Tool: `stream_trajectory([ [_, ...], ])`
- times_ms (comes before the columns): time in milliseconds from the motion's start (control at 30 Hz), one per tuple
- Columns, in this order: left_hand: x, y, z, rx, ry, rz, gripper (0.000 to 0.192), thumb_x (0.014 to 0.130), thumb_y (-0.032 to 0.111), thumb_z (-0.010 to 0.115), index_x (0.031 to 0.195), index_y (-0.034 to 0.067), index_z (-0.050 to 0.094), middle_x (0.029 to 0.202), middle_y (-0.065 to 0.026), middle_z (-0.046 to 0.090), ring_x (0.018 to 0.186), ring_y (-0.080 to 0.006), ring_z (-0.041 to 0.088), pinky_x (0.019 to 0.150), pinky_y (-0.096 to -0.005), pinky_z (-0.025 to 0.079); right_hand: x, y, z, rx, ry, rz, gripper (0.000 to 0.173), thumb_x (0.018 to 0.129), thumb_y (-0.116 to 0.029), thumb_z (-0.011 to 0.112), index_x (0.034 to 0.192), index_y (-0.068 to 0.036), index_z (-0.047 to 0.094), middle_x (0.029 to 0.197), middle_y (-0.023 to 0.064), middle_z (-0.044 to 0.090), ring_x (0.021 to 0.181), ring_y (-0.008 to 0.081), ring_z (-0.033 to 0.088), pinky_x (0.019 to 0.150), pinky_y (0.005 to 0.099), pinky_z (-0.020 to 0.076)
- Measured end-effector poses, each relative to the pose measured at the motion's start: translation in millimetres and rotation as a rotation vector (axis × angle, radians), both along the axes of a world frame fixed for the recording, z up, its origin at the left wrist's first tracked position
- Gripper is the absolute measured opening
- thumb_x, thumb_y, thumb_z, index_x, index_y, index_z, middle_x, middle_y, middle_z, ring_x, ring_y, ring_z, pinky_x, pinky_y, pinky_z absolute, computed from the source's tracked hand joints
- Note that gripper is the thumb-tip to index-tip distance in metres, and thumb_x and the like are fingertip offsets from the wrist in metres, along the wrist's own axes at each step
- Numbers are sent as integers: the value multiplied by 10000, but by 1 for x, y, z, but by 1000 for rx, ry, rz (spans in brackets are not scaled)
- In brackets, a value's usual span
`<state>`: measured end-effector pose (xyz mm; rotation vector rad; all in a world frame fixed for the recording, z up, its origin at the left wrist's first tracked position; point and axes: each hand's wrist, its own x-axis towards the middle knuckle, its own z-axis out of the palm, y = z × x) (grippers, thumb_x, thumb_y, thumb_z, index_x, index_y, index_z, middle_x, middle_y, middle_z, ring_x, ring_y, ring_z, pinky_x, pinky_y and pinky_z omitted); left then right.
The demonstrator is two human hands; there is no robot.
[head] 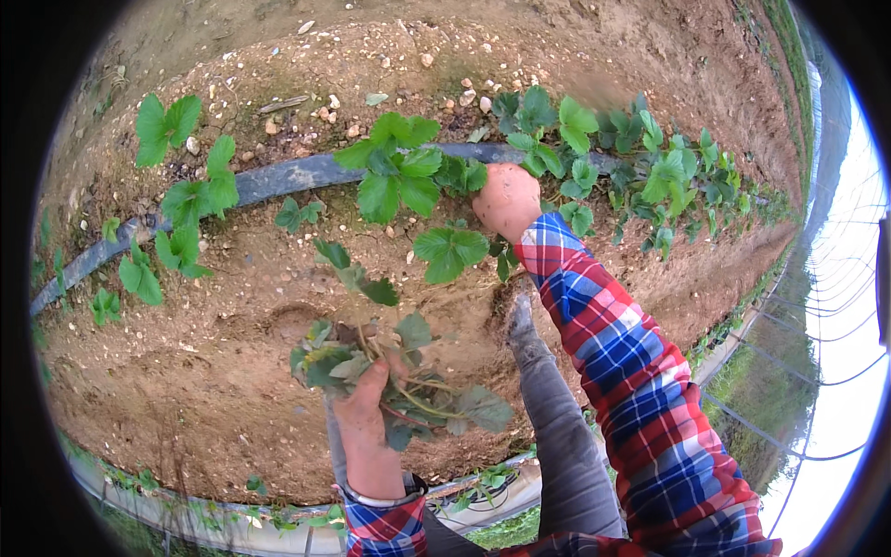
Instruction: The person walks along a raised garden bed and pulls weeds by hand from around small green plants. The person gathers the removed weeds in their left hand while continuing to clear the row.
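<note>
A bunch of loose strawberry leaves and stems is held in my left hand, low in front of my legs, with the thumb across the stems. My right hand reaches down among the strawberry plants beside the flat dark drip hose. Its back faces the camera and bears specks of soil. The fingers are hidden below it, so what they touch does not show. Leafy plants stand on both sides of this hand, and a broad green leaf lies just to its left.
The bare soil bed bears small stones and a footprint-like hollow. More strawberry plants follow the hose to the right, others to the left. My grey-clad leg stands in the soil. A pale edging strip runs below; thin hoops rise at right.
</note>
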<state>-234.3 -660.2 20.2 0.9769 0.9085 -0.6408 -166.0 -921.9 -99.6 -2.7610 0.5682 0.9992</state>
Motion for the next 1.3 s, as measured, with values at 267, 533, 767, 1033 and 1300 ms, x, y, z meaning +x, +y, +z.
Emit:
stream_trajectory([
  [267,-3,-3,-2,-50,-14,-70,402,803,118,669,1152,8,504,785,-84,575,680,-172,533,597,-278,437,-21,-28,72,330,-262,-453,176,786,-178,621,867,-29,669,689,97,632,619,208,600,575,339,470],
  [533,-4,-37,6,-33,7,-100,503,740,83,747,1178,2,514,1056,-64,587,943,-172,572,825,-293,464,-79,91,148,689,-462,-277,302,789,-58,570,1091,-60,568,796,157,589,703,361,596,587,405,485],
  [767,-2,-44,3,-145,-11,19,559,746,66,717,1249,18,477,1102,-102,583,979,-219,588,870,-358,486,-68,75,174,772,-205,-112,457,799,-95,568,1249,-98,491,816,142,580,740,330,604,597,407,491],
  [1033,0,-38,-3,-29,-64,-65,558,715,115,735,1202,-6,492,796,-68,580,727,-173,554,689,-299,476,35,-79,113,256,-702,27,271,805,-99,565,1063,-33,613,909,171,626,812,303,625,717,372,490],
  [1300,-1,-34,-11,-36,-105,-30,550,707,119,734,1182,-20,493,797,-83,588,710,-178,555,663,-298,472,99,-105,58,170,187,424,363,750,-240,626,1111,-201,614,1045,114,641,1028,312,583,883,492,429],
])
